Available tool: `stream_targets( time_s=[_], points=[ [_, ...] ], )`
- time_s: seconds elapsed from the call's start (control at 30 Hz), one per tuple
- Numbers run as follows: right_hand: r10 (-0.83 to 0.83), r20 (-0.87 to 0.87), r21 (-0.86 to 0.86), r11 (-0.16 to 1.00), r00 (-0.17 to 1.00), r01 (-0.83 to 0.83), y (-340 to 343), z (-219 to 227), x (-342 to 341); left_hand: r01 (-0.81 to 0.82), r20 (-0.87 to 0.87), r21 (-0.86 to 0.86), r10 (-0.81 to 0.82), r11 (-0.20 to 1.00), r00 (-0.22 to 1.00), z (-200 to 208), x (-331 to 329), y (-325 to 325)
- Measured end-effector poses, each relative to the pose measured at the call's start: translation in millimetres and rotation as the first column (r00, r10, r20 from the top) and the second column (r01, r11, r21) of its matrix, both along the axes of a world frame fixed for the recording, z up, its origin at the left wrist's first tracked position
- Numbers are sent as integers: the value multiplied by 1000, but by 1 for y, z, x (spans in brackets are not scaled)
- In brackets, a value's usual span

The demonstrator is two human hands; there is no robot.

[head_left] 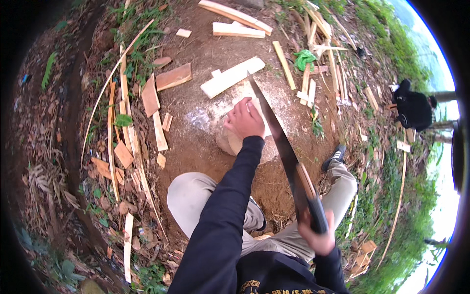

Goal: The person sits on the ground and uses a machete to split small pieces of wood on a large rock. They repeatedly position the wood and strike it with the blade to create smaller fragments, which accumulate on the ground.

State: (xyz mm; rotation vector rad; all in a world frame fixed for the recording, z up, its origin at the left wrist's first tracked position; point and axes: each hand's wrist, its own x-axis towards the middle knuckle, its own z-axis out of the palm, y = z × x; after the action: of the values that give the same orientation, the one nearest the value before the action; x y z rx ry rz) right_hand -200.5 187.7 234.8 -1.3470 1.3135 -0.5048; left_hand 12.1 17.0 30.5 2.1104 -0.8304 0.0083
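My right hand (317,234) is closed around the handle of a handsaw (280,134). The saw's long dark blade slants up and to the left, tapering to its tip beyond my left hand; a brown and black grip is at its near end. My left hand (246,119) has its fingers bent over a pale wood piece (259,110), pressing it on a short log (229,142). The blade runs along the right side of that piece; whether it touches the wood I cannot tell. My left hand hides much of the piece.
Sawdust (289,100) covers the soil around the log. A pale board (232,77) lies just beyond it. Offcuts (174,77) and long strips (127,132) are scattered left, more sticks (313,54) at upper right near a green plastic bag (304,59). A person in black (413,105) is far right.
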Motion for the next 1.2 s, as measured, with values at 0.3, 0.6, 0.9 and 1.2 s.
stream_targets(
  time_s=[0.3, 0.6, 0.9, 1.2],
  points=[
    [-97, 44, 276, 958, 994, 81, -44, 24, 31, 143, -2, -5, -143, 990, 990, -2, 0, 0],
    [-61, -34, -1, 998, 998, 61, -10, -17, 16, 147, -3, -63, -148, 987, 989, -2, -5, 6],
    [24, 42, -219, 976, 999, -14, 2, -14, 15, 375, 41, -138, -373, 917, 927, 22, 21, 15],
    [114, 51, -348, 933, 992, -89, 42, -27, -8, 413, -33, -323, -446, 852, 894, 49, 27, 43]
  ],
)
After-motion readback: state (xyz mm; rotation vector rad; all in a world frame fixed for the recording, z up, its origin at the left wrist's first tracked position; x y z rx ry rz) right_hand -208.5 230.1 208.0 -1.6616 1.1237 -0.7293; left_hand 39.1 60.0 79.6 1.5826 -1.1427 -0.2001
